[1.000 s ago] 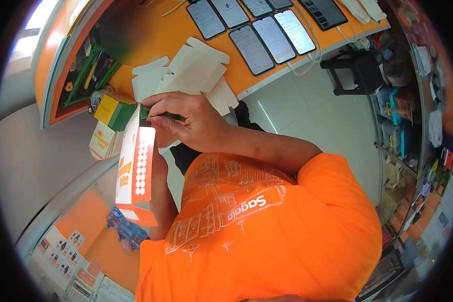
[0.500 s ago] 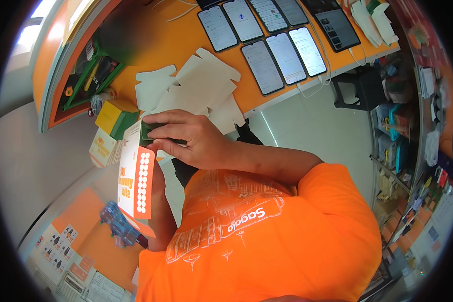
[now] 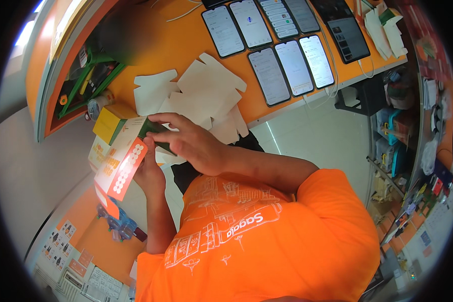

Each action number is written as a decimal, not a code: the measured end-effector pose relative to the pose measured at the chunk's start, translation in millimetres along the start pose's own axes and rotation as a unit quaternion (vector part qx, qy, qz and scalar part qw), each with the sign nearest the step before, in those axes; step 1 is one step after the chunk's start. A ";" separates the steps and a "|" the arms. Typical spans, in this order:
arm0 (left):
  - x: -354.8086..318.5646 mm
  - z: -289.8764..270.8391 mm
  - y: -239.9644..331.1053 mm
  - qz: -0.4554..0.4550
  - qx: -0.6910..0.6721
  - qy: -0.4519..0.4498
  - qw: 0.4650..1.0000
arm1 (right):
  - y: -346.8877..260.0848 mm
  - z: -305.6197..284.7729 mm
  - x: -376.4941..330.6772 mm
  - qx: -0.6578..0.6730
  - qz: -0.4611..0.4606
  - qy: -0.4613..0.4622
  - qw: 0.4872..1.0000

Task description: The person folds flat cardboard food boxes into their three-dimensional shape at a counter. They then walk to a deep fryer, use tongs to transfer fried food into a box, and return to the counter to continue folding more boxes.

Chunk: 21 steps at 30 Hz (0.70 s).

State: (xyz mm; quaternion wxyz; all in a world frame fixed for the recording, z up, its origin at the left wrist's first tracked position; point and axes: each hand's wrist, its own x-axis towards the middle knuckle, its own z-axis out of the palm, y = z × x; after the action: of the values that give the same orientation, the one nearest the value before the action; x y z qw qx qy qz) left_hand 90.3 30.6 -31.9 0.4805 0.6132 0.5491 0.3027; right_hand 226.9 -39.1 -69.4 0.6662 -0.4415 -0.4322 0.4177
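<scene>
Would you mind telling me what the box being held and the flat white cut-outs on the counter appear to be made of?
The box in the left hand and right hand looks like thin printed cardboard with a smooth, perhaps lightly coated finish: crisp fold lines, bent flaps. The white cut-outs look like matte, uncoated card blanks: flat, die-cut tabs, no sheen. The counter seems a smooth orange laminate, though that is less certain.

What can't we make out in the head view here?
- Left hand: mostly behind the orange-and-white carton; its grip is hidden.
- Carton's green end: right hand covers it, so flap state is unclear.
- Phone screens on the orange counter: too small to tell content.
- Dark patch at counter's top left: blurred.
- Shelf goods at right: bent and dim near the rim.
</scene>
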 end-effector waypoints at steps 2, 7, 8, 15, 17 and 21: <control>6.1 2.8 -6.7 0.025 0.048 -0.018 0.998 | 2.3 -11.0 9.0 0.010 0.063 -0.022 0.998; 10.6 -7.2 -34.9 0.075 0.244 -0.156 0.954 | 5.8 -10.2 26.3 -0.147 -0.013 -0.002 0.989; 8.4 -6.1 -41.0 0.077 0.223 -0.180 0.955 | 11.6 -3.1 25.6 -0.158 -0.047 -0.010 0.986; 4.2 5.2 -67.7 0.122 0.396 -0.253 0.874 | 45.9 11.8 25.5 -0.190 0.033 0.072 0.979; 11.9 4.9 -70.0 0.074 0.348 -0.268 0.895 | 48.7 5.0 26.2 -0.181 0.053 0.093 0.978; 32.2 9.5 -47.5 -0.067 0.047 -0.160 0.984 | 53.2 -3.6 26.2 -0.159 0.009 0.133 0.978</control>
State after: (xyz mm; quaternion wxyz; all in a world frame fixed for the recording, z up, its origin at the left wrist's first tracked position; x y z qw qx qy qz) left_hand 87.5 56.1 -84.1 0.5517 0.6375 0.5189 0.1415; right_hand 228.3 -1.4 -115.4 0.6354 -0.5974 -0.3966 0.2865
